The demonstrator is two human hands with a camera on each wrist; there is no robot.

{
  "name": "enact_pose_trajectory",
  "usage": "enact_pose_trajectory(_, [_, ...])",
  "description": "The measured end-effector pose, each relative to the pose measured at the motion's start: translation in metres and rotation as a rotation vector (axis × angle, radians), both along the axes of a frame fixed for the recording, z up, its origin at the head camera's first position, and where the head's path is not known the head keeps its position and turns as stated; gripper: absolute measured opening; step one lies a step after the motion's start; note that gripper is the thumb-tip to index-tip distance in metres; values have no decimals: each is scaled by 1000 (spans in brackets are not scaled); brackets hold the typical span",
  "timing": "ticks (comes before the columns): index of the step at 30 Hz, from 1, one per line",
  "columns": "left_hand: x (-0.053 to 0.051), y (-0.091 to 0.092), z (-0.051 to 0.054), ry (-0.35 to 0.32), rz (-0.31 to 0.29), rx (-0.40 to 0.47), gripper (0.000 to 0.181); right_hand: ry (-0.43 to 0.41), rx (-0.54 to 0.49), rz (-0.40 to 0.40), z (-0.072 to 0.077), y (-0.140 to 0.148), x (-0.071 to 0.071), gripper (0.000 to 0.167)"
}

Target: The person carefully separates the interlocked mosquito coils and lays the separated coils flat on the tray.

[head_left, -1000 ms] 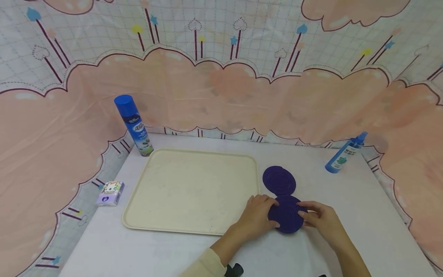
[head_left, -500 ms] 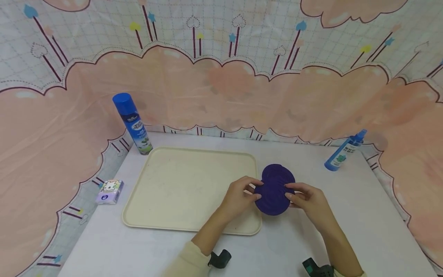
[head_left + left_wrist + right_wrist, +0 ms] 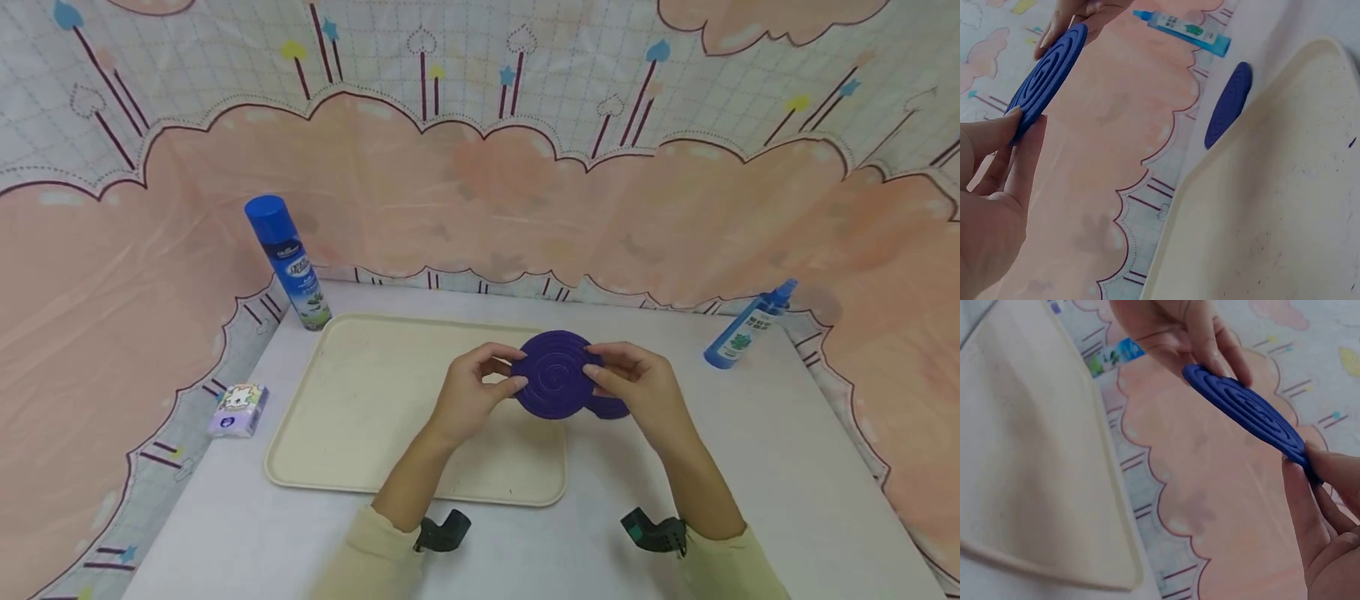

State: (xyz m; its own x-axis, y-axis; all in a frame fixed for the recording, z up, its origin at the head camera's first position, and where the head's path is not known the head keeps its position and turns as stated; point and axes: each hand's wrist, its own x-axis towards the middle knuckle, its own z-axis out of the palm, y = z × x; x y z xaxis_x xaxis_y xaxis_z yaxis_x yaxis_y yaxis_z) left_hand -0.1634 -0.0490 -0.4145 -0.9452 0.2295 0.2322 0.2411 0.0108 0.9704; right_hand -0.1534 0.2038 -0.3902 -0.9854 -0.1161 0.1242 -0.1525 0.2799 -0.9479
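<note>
A round, dark blue coaster (image 3: 553, 375) with a raised spiral pattern is held up between both hands. My left hand (image 3: 474, 396) pinches its left edge between thumb and fingers, and my right hand (image 3: 647, 392) pinches the opposite edge the same way. Both wrist views show the disc as thin and raised clear of the table. A second blue coaster (image 3: 1229, 105) lies on the table beside the tray; in the head view it is partly covered by the held one and my right hand. The cream tray (image 3: 360, 417) lies below and left of the held coaster.
A blue aerosol can (image 3: 288, 262) stands at the tray's back left corner. Left of the tray sits a small lilac tissue pack (image 3: 239, 410). At the back right is a blue spray bottle (image 3: 750, 325). Patterned cloth (image 3: 450, 208) hangs behind the white table (image 3: 787, 467).
Both hands have lifted the coaster off the table and carried it up, away from me and to the left. It now hangs near the tray's right edge, tilted to show its spiral face.
</note>
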Motion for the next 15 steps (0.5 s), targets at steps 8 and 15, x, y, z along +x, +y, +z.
enact_pose_trajectory(8, [1, -25, 0, -54, 44, 111, 29, -17, -95, 68, 2, -24, -11, 38])
enact_pose_trajectory(15, [4, -37, -10, -79, 50, 109, 28, -64, -142, 76, -6, -38, -12, 39])
